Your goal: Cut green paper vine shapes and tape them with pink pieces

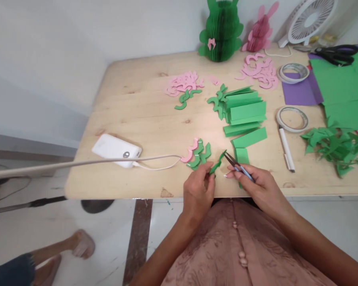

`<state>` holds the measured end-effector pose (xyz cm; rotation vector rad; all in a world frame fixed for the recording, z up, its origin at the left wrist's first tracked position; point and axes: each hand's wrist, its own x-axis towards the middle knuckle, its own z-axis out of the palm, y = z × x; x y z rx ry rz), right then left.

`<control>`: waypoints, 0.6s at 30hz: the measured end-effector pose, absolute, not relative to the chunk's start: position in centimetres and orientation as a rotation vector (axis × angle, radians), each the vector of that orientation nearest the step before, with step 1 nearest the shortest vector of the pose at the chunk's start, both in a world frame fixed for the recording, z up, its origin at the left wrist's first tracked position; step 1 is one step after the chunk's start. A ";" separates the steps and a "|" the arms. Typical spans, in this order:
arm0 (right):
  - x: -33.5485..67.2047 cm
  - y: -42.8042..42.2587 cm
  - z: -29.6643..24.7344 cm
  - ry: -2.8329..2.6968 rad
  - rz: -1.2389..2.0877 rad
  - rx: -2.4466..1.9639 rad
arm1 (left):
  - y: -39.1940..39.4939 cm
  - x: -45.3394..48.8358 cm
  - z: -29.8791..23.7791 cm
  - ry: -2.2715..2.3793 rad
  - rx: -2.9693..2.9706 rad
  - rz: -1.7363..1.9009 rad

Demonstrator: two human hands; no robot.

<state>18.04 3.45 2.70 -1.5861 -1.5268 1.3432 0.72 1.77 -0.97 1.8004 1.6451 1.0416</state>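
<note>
At the table's front edge, my left hand (199,186) pinches a small curved green paper piece (217,163) between thumb and fingers. My right hand (258,180) is closed around small scissors (238,167) with blue handles and dark blades. The blade tips meet the upper end of the green piece. Just beyond my left hand lie wavy green paper cutouts (200,153) and a pink wavy cutout (191,150). Folded green paper strips (247,111) lie beyond my right hand, one of them partly under it.
A power bank (116,150) with a cable lies left. Pink cutouts (185,82), a green honeycomb paper figure (222,31) and a pink one (259,31) are farther back. Tape rolls (292,119), a marker (286,151), green scraps (334,145) and black-handled scissors (337,52) are right.
</note>
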 end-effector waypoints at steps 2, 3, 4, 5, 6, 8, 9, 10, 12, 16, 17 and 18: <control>17.9 3.3 2.9 -1.502 1.315 -1.595 | 1.8 0.8 -1.1 1.647 1.822 1.040; 17.8 3.3 3.0 -1.489 1.291 -1.599 | 1.8 0.8 -1.1 1.650 1.839 1.038; 17.7 3.2 3.2 -1.480 1.265 -1.600 | 1.8 0.8 -1.1 1.654 1.859 1.034; 17.6 3.2 3.4 -1.478 1.243 -1.597 | 1.8 0.9 -1.1 1.659 1.882 1.029; 17.5 3.2 3.7 -1.479 1.230 -1.594 | 1.8 0.9 -1.1 1.663 1.905 1.026; 17.3 3.1 4.0 -1.484 1.239 -1.592 | 1.8 1.0 -1.0 1.667 1.956 1.025; 17.3 3.1 4.2 -1.483 1.253 -1.596 | 1.9 1.1 -0.9 1.666 1.983 1.028; 17.2 3.1 4.3 -1.480 1.267 -1.602 | 1.9 1.2 -0.8 1.666 2.006 1.031; 17.1 3.1 4.3 -1.475 1.282 -1.607 | 1.8 1.3 -0.8 1.669 2.041 1.037; 17.1 3.0 4.3 -1.482 1.287 -1.589 | 1.6 1.7 -0.8 1.688 2.060 1.043; 17.1 3.0 4.3 -1.480 1.285 -1.586 | 1.6 1.8 -0.8 1.695 2.062 1.044; 17.1 3.0 4.3 -1.477 1.284 -1.585 | 1.5 1.9 -0.8 1.704 2.065 1.046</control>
